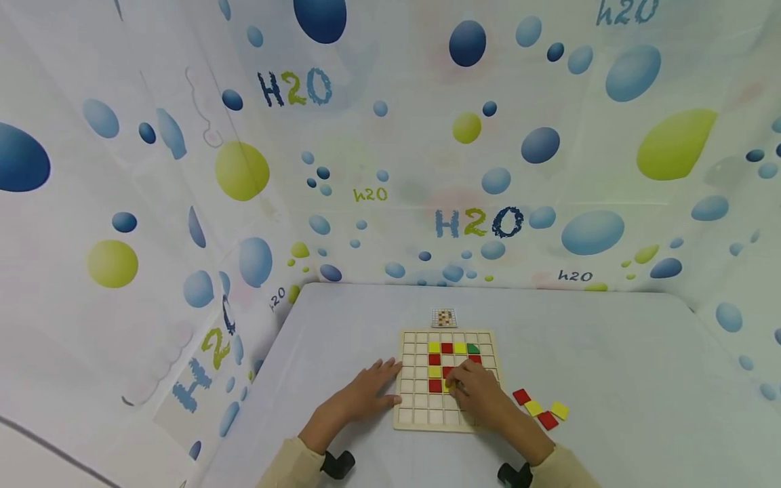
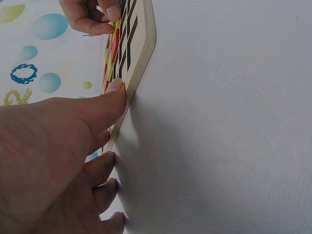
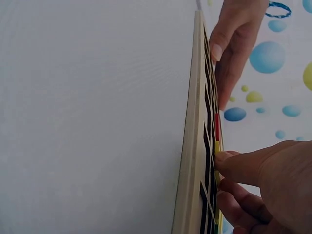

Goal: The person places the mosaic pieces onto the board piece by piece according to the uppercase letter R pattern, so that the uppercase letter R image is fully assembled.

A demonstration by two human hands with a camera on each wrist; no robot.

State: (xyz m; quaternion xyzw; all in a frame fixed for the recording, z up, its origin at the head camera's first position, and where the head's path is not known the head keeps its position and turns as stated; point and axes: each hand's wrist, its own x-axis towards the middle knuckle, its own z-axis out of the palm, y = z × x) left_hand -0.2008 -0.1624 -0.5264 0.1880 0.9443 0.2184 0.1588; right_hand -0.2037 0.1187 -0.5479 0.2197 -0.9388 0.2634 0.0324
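Note:
A wooden grid board [image 1: 416, 415] lies on the white table, with red, yellow and green square tiles in some of its cells. My left hand [image 1: 371, 391] rests at the board's left edge, its thumb and fingers extended against the side. Over the middle of the board, my right hand [image 1: 478, 393] has thumb and fingertips on a yellow tile [image 1: 447, 386], next to a red tile [image 1: 435, 385] in the same row. The right wrist view shows the thumb on the yellow tile [image 3: 218, 146] and the other fingers curled beside it. The hand hides several cells.
Loose red [image 1: 548, 421] and yellow [image 1: 559, 411] tiles lie on the table right of the board, close to my right forearm. Behind the board's far edge is a small pattern card [image 1: 444, 318]. A white curtain [image 1: 415, 149] with blue and green drops surrounds the table.

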